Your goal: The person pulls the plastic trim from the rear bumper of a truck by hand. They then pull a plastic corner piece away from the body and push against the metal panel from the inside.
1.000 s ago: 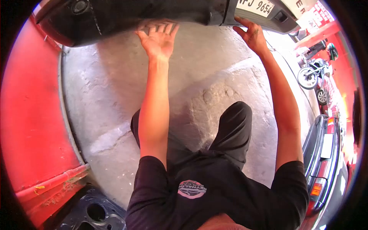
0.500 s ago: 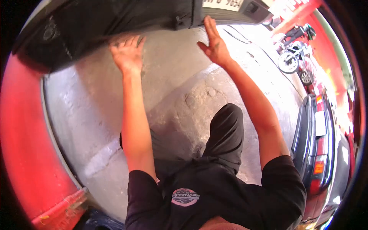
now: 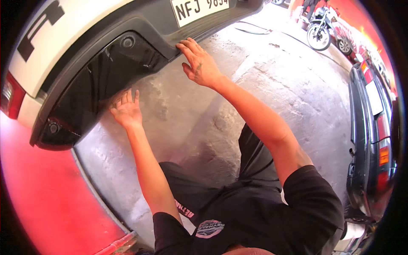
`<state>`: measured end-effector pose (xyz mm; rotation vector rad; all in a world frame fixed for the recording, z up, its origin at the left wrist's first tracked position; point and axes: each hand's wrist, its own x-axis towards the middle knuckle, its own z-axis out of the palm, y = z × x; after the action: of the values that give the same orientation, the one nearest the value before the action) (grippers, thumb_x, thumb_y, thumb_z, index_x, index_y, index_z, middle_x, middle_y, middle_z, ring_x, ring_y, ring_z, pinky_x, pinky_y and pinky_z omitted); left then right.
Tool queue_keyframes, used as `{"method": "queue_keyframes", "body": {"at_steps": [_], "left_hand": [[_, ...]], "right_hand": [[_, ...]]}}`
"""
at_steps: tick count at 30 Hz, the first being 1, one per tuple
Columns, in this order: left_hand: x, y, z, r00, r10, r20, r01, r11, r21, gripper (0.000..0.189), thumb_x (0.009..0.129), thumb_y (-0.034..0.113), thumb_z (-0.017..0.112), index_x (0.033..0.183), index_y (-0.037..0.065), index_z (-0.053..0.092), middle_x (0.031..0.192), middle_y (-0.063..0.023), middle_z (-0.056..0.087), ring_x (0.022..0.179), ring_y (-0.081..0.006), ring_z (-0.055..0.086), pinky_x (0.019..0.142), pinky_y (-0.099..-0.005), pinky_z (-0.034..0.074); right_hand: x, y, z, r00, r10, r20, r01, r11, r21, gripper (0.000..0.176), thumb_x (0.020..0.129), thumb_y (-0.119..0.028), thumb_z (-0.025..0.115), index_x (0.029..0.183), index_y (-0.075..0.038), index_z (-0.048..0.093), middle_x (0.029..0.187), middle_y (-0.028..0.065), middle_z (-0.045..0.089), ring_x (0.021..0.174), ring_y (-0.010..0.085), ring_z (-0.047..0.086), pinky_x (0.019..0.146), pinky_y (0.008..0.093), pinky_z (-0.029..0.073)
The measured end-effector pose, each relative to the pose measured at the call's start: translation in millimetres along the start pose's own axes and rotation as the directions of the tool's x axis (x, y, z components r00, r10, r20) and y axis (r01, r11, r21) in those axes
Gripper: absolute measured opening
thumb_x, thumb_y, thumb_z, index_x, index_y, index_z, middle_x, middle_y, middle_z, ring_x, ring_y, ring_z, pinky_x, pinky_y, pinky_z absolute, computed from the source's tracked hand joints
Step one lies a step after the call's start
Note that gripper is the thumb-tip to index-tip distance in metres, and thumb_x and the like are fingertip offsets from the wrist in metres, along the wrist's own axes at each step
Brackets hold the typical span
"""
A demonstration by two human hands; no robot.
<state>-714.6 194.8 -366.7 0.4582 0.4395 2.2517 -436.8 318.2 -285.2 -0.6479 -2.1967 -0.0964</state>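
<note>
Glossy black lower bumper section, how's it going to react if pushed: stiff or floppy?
Probably fairly stiff: the glossy black lower section keeps a smooth curve with no visible sag. It likely won't roll or tip, since it looks seated in the matte dark surround below the white bodywork. Bare palms may slip, given its shiny reflections.

I reach both arms out in front of me. My left hand point(image 3: 127, 111) is open with the palm up, its fingers spread and my left forearm point(image 3: 149, 170) nearly straight behind it. My right hand point(image 3: 201, 64) shows its back, fingers extended, thumb apart, and my right elbow point(image 3: 282, 140) bends.
</note>
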Motion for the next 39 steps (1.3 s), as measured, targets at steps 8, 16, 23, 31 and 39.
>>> {"method": "queue_keyframes", "body": {"at_steps": [8,16,23,31,39], "left_hand": [[-46,-10,1,0.953,-0.231,-0.198,0.304,0.744,0.594,0.067,0.109,0.056,0.035,0.148,0.002,0.046,0.144,-0.0214,0.058,0.132,-0.0392,0.057,0.112,-0.0545,0.042],[-77,-83,161,0.795,-0.137,0.591,-0.578,0.124,0.807,0.018,0.098,0.012,0.068,0.106,-0.004,0.07,0.107,-0.0164,0.074,0.094,-0.0275,0.073,0.083,-0.0399,0.056],[-17,-129,214,0.411,-0.257,0.875,-0.796,-0.569,0.207,0.04,0.09,0.016,0.071,0.126,0.0,0.063,0.12,-0.0164,0.068,0.11,-0.0369,0.065,0.103,-0.0508,0.048],[22,-192,215,0.657,-0.255,0.709,-0.478,-0.869,0.131,0.049,0.086,0.022,0.076,0.128,0.002,0.06,0.112,-0.0158,0.068,0.099,-0.0335,0.07,0.088,-0.0424,0.054],[22,-189,210,0.609,-0.261,0.749,-0.536,-0.832,0.146,0.049,0.086,0.026,0.078,0.126,0.004,0.059,0.112,-0.0144,0.068,0.102,-0.0324,0.068,0.088,-0.0423,0.053]], "right_hand": [[-3,6,4,0.993,0.014,-0.121,0.001,0.993,0.119,0.061,0.084,-0.006,0.068,0.142,-0.005,0.051,0.142,0.0137,0.051,0.145,0.0366,0.04,0.113,0.0505,0.041],[-3,46,-9,0.995,-0.08,-0.063,0.077,0.996,-0.048,0.071,0.08,-0.005,0.071,0.147,-0.014,0.05,0.148,0.0113,0.049,0.147,0.0337,0.039,0.114,0.0666,0.033],[5,136,-18,0.998,0.066,-0.023,-0.069,0.973,-0.222,0.075,0.083,-0.006,0.071,0.152,-0.017,0.044,0.156,0.0119,0.042,0.151,0.034,0.034,0.118,0.0652,0.032],[8,129,-19,0.993,0.1,-0.063,-0.11,0.976,-0.187,0.071,0.081,-0.006,0.071,0.148,-0.015,0.048,0.152,0.0127,0.046,0.148,0.0342,0.038,0.11,0.0583,0.041],[5,124,-10,0.977,0.139,-0.16,-0.157,0.982,-0.105,0.07,0.077,-0.011,0.077,0.143,-0.013,0.054,0.144,0.0103,0.049,0.144,0.0313,0.039,0.1,0.0484,0.047]]}}
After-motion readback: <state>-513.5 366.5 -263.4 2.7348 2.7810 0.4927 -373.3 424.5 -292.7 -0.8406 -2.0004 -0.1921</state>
